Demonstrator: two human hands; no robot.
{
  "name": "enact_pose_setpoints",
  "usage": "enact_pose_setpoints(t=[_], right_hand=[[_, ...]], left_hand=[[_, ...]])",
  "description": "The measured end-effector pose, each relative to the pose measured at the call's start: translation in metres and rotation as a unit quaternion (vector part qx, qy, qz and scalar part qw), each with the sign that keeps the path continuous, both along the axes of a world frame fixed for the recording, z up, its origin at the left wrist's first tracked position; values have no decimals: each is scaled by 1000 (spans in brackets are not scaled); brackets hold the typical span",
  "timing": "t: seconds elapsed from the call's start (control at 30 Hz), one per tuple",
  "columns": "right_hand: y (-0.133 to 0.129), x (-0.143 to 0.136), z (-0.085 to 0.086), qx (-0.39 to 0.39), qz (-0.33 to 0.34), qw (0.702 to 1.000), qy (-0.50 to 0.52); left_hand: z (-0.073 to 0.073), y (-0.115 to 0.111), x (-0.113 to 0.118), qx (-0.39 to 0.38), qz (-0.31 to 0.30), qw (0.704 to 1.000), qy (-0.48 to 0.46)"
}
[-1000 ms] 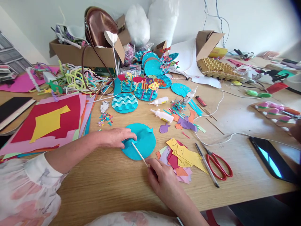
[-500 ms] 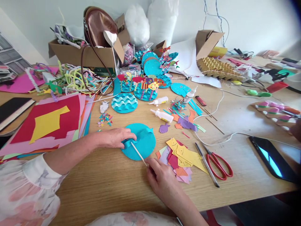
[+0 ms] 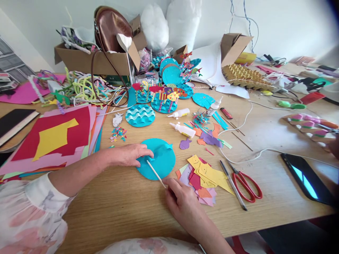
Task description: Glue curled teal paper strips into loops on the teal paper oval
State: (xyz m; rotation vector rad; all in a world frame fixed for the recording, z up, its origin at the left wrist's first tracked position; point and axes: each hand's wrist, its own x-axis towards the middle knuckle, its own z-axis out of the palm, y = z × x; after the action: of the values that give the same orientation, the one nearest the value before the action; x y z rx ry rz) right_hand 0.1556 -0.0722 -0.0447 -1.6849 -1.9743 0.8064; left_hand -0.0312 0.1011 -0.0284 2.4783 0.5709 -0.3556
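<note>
A round blue card (image 3: pixel 159 167) lies flat on the table in front of me. Across it runs a wavy blue paper strip (image 3: pixel 167 146) whose right end curls up. My left hand (image 3: pixel 134 154) rests on the card's left edge, its thumb and index finger bent around the strip's left part; the exact contact is partly hidden. Between the fingers of my right hand (image 3: pixel 180 197) is a thin pale stick (image 3: pixel 155 172), slanting up and left. Its tip points at the card, just below the strip, close to my left fingertips.
Paper fish cutouts (image 3: pixel 202 176), a pen (image 3: pixel 233 185) and red-handled scissors (image 3: pixel 246 185) lie right of the card. Beyond it are glue bottles (image 3: pixel 182 129) and a wavy-striped blue disc (image 3: pixel 140 115). Coloured paper sheets (image 3: pixel 55 134) are stacked left; a phone (image 3: pixel 304 180) lies far right.
The stick's tip has shifted very slightly downward along the strip's lower side. Both hands otherwise keep nearly the same place.
</note>
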Motion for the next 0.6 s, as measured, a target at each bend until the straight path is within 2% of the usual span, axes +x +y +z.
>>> enact_pose_setpoints(t=[0.2, 0.43, 0.6], right_hand=[[-3, 5, 3, -36, -16, 999, 37], [2, 0, -2, -27, -9, 999, 29], [0, 3, 2, -30, -2, 999, 19]], left_hand=[[3, -1, -1, -15, 5, 1000, -8], [2, -1, -2, -4, -13, 1000, -10], [0, -1, -6, 2, -25, 999, -28]])
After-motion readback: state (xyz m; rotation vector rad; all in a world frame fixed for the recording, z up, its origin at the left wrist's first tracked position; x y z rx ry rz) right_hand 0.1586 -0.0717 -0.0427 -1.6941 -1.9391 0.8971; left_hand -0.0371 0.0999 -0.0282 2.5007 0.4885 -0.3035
